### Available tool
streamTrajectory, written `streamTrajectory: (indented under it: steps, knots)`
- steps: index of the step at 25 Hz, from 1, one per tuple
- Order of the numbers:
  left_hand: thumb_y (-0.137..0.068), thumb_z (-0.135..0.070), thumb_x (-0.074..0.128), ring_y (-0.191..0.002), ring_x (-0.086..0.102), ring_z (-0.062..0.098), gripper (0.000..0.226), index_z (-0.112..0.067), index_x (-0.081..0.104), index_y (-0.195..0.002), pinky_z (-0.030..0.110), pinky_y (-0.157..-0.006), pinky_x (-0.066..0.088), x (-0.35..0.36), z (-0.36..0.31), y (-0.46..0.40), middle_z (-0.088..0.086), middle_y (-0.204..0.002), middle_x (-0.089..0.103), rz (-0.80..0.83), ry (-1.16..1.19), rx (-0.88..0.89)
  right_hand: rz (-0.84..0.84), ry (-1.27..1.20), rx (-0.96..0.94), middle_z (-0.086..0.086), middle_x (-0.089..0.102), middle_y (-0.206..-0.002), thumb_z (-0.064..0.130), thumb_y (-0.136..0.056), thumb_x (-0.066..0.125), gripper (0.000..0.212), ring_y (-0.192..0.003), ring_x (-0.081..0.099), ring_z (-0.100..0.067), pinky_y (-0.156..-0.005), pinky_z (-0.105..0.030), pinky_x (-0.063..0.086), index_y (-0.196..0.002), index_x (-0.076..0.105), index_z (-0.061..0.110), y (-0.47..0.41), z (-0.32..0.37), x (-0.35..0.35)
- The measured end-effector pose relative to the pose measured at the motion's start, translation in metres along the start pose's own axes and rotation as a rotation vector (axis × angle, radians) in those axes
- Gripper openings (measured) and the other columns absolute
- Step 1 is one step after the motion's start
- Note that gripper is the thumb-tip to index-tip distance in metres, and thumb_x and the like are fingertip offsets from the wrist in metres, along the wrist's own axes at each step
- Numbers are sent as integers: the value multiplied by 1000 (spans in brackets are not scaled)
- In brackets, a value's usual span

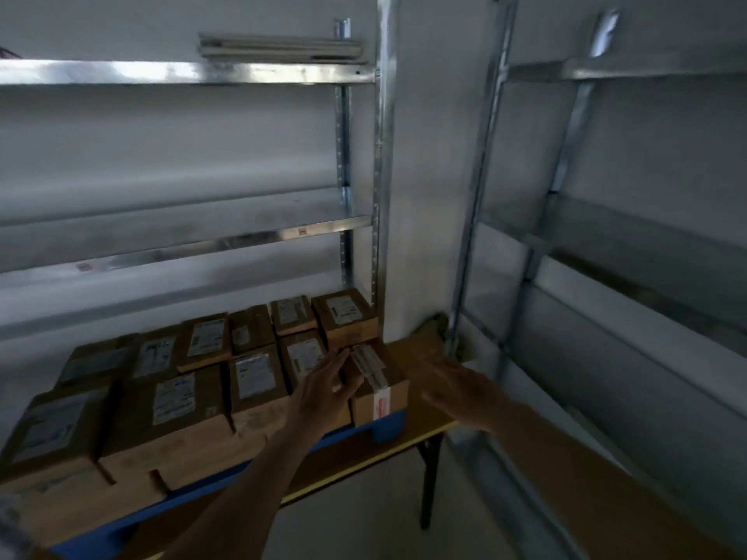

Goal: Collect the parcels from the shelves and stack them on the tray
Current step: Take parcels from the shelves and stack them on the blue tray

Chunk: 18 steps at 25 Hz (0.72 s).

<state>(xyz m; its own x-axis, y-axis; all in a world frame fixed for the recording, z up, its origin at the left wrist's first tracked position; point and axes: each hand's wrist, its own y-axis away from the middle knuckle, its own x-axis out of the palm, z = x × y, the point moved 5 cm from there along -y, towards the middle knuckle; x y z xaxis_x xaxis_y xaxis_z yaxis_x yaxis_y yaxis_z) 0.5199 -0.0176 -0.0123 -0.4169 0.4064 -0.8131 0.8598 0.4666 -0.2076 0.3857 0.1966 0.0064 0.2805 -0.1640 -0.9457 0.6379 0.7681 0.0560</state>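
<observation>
Parcels [210, 402] lie packed in rows on the blue tray [388, 426], brown cardboard boxes with white labels facing up, the whole load filling the tray from its near left end to its far right end. The tray sits on a yellow-edged table [424, 349] with a dark leg at its right side. My left hand [323, 392] reaches over the right end of the tray, fingers straight and together, lying against the left side of the end parcel [380, 381], the one with a strip of red-and-white tape running over its top and down its front face. I am not curling round it; the hand is flat and holds nothing. My right hand [456, 383] hovers to the right of that same parcel, just off the tray's right end and above the bare tabletop, fingers spread loosely, palm down, gripping nothing; the blur hides whether it touches the box. Behind the tray stand metal shelves [186, 236], and to the right of the tray a second shelving unit [606, 244]. High above the tray, on the top shelf, lies a flat pale bundle [279, 46].
</observation>
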Motion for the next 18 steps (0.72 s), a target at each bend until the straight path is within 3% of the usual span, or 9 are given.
streamTrajectory:
  steps: [6, 10, 14, 18]
  knots:
    - [-89, -61, 57, -139, 39, 15, 71, -28, 40, -149, 27, -107, 35, 24, -153, 55, -7, -152, 39, 146, 172, 275, -115, 19, 196, 10, 11, -166, 62, -96, 44, 75, -151, 23, -18, -119, -34, 25, -159, 16, 33, 171, -61, -59]
    - [-65, -85, 48, -139, 41, 19, 103, -16, 50, -142, 25, -113, 29, 71, -277, 98, 5, -149, 46, 264, 300, 427, -180, 48, 399, 16, 0, -166, 56, -100, 44, 68, -151, 19, -16, -120, -39, 24, -158, 11, 41, 313, -126, -93]
    - [-65, -78, 45, -139, 41, 14, 93, -27, 49, -143, 27, -112, 32, 127, -397, 160, -3, -153, 41, 386, 306, 579, -220, 56, 608, 16, -7, -166, 56, -101, 42, 67, -152, 15, -17, -120, -44, 24, -157, 6, 44, 469, -184, -107]
    - [-68, -77, 45, -140, 39, 13, 92, -24, 50, -142, 25, -114, 30, 194, -514, 251, 0, -153, 41, 531, 348, 761, -254, 44, 823, 12, -6, -167, 56, -101, 42, 68, -151, 20, -19, -118, -41, 28, -158, 8, 40, 626, -229, -96]
